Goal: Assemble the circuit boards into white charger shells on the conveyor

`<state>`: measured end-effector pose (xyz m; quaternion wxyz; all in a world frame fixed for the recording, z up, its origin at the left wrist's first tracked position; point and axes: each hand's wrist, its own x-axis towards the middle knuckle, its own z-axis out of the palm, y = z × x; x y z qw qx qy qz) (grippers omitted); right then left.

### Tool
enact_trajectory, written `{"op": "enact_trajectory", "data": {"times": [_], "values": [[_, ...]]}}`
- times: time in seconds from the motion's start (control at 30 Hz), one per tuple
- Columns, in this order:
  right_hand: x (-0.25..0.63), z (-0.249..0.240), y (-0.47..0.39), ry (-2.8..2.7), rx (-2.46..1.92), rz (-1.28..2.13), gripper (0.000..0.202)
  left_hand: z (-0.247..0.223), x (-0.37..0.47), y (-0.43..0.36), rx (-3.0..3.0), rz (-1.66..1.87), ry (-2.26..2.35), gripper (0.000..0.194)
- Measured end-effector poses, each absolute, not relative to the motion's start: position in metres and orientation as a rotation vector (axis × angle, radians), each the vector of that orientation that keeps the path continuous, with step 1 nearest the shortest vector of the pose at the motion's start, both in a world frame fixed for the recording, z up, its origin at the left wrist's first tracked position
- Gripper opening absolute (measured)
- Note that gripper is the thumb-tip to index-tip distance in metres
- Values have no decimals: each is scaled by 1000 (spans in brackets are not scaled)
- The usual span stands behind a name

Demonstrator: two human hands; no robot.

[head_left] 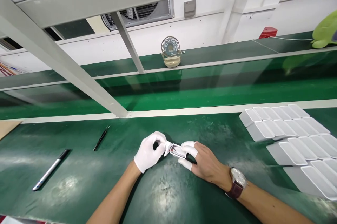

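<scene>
Near the front middle of the green table, my left hand (150,151), in a white glove, pinches a small white part (167,148). Against that part lies the end of a small open white case (179,151) with red and dark wires inside at its left end. Fingers and thumb of my right hand (202,161), covered by white finger cots, hold the case by its right end. The case is tilted slightly, its open side facing up. What the left fingertips cover is hidden.
Several rows of white open boxes (292,134) stand at the right. A silver and black pen-like tool (51,170) and a black pen (101,138) lie at the left. A white frame post (79,73) meets the table's back edge. Behind, a small fan (170,46) sits on a ledge.
</scene>
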<state>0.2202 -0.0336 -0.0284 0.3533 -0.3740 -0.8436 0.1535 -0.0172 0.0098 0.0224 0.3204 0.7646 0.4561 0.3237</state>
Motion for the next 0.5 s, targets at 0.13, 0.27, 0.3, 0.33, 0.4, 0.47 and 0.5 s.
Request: {"op": "enact_trajectory", "data": {"times": [0.13, 0.27, 0.3, 0.33, 0.4, 0.47, 0.5], "values": [[220, -30, -35, -2268, -967, 367, 39, 22, -19, 9, 1993, 841, 1190, 11], [221, -29, -34, -2196, -942, 555, 36, 18, -19, 9, 1964, 795, 1215, 10], [221, -29, -33, -2101, -935, 652, 34, 16, -19, 9, 1944, 798, 1222, 8], [220, -28, -31, -1966, -934, 773, 32, 14, -18, 8, 1928, 812, 1222, 18], [220, -27, -26, -1613, -935, 1091, 28, 10, -16, 6, 1945, 847, 1207, 60], [221, -25, -20, -1251, -907, 1426, 28, 7, -12, 2, 2063, 845, 1201, 97], [221, -24, -17, -1112, -881, 1567, 29, 5, -10, -1, 2146, 830, 1208, 103]]}}
